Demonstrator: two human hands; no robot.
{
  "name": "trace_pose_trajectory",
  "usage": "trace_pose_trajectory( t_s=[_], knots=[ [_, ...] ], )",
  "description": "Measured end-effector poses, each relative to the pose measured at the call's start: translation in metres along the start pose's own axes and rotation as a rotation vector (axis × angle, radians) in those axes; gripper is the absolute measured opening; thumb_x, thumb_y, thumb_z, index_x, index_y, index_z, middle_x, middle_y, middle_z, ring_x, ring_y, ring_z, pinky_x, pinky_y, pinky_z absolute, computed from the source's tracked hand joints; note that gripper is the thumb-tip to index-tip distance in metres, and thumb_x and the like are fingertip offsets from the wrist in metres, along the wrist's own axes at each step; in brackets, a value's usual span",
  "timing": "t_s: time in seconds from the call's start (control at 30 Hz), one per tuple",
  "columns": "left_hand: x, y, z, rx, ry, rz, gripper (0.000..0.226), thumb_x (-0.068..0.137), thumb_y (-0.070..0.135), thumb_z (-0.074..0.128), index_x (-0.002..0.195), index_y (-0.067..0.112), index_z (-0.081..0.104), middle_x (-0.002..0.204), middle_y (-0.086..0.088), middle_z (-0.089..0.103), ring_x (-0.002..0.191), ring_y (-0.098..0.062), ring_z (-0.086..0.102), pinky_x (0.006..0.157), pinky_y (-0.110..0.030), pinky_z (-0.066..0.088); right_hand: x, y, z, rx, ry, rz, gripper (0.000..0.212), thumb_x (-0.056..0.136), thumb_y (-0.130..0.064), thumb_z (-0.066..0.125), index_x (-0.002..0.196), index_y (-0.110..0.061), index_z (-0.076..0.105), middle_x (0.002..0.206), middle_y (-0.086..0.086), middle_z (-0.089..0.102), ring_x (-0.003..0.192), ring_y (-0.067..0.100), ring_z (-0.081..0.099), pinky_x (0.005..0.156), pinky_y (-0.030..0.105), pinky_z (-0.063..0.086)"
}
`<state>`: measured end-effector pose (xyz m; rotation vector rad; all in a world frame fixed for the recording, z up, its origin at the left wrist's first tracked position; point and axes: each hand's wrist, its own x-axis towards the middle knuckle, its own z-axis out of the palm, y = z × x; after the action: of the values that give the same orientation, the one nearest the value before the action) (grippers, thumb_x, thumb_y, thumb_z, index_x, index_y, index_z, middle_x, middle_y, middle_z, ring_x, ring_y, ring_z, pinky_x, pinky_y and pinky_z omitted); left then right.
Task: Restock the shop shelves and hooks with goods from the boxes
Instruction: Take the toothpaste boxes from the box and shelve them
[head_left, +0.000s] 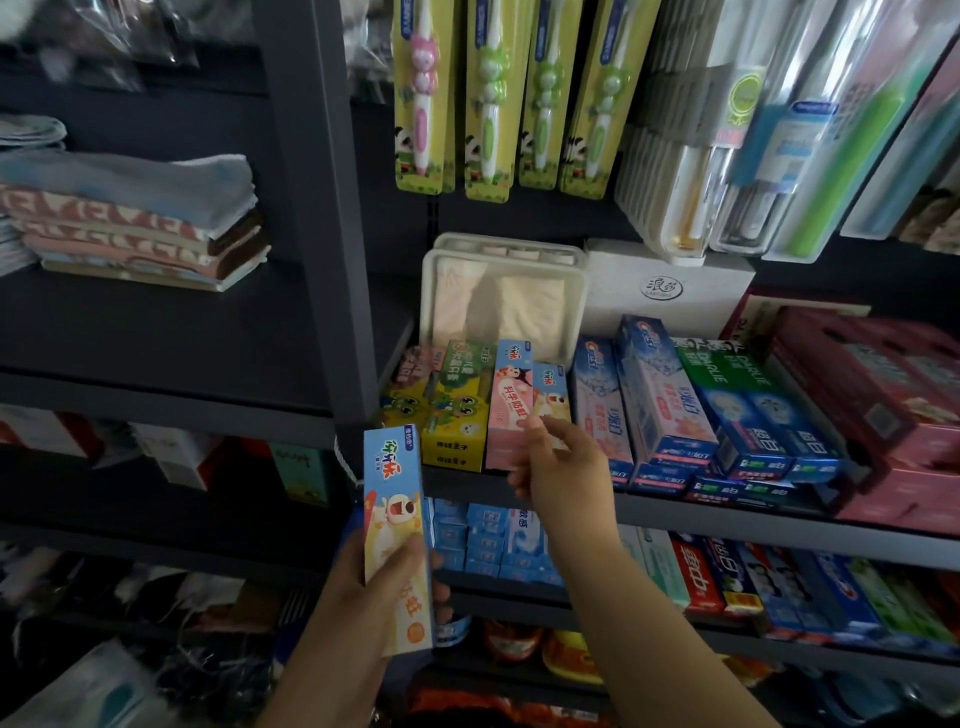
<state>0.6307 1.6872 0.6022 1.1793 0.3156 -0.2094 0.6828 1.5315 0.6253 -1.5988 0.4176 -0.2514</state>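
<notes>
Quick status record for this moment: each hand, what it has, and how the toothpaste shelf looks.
left hand: grips a blue and orange toothpaste box, upright, in front of the shelf edge
right hand: fingers on a matching small box standing in the row
neighbours: pink box to its left, Crest boxes to its right
above: children's toothbrushes hanging
</notes>
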Motion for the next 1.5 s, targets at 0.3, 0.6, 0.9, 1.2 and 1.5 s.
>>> trace_pose_trajectory(
  t_s=[0.3,0.6,0.9,1.2,1.5],
  knots=[
    [0.005,0.001,0.032,0.012,-0.023,0.02,0.022,0.099,0.016,0.044,0.115,0.009,0.057,0.077,-0.012,0.062,0.065,-0.025,0.061,0.045,-0.019,0.048,-0.097,0.027,-0.021,-0.24,-0.455,0.04,0.02,0.087,-0.03,0.067,0.104,-0.03,0.056,0.086,-0.02,0.072,0.076,-0.003,0.067,0.072,0.016,0.051],
    [0.013,-0.008,0.043,0.08,-0.132,0.015,0.012,0.092,0.013,0.051,0.091,0.013,0.063,0.072,-0.006,0.067,0.061,-0.019,0.057,0.058,-0.032,0.041,-0.069,0.009,-0.044,-0.088,-0.057,-0.058,0.015,0.089,-0.022,0.063,0.104,-0.019,0.06,0.07,0.002,0.071,0.054,0.008,0.063,0.052,0.022,0.048],
    [0.021,-0.012,0.021,0.136,-0.041,-0.091,0.019,0.096,-0.002,0.044,0.084,0.005,0.058,0.057,-0.007,0.061,0.039,-0.013,0.052,0.038,-0.022,0.039,-0.005,0.0,-0.038,-0.107,0.043,-0.016,0.033,0.093,-0.041,0.055,0.118,-0.019,0.056,0.06,0.0,0.067,0.048,0.005,0.06,0.052,0.022,0.052],
    [0.021,-0.015,0.015,0.116,-0.019,-0.147,0.019,0.094,-0.004,0.046,0.08,0.003,0.057,0.054,-0.009,0.058,0.032,-0.012,0.049,0.032,-0.018,0.037,-0.004,0.003,-0.027,0.092,0.146,0.001,0.024,0.088,-0.034,0.066,0.108,-0.022,0.059,0.061,0.006,0.067,0.043,0.009,0.055,0.045,0.022,0.047],
    [0.018,-0.025,0.006,0.18,-0.012,-0.197,0.016,0.094,0.001,0.05,0.081,0.006,0.058,0.051,-0.005,0.06,0.037,-0.013,0.05,0.038,-0.022,0.038,-0.001,0.014,-0.025,0.129,0.139,0.012,0.016,0.093,-0.023,0.06,0.109,-0.023,0.056,0.064,0.0,0.069,0.057,0.007,0.061,0.058,0.023,0.052]
  ],
)
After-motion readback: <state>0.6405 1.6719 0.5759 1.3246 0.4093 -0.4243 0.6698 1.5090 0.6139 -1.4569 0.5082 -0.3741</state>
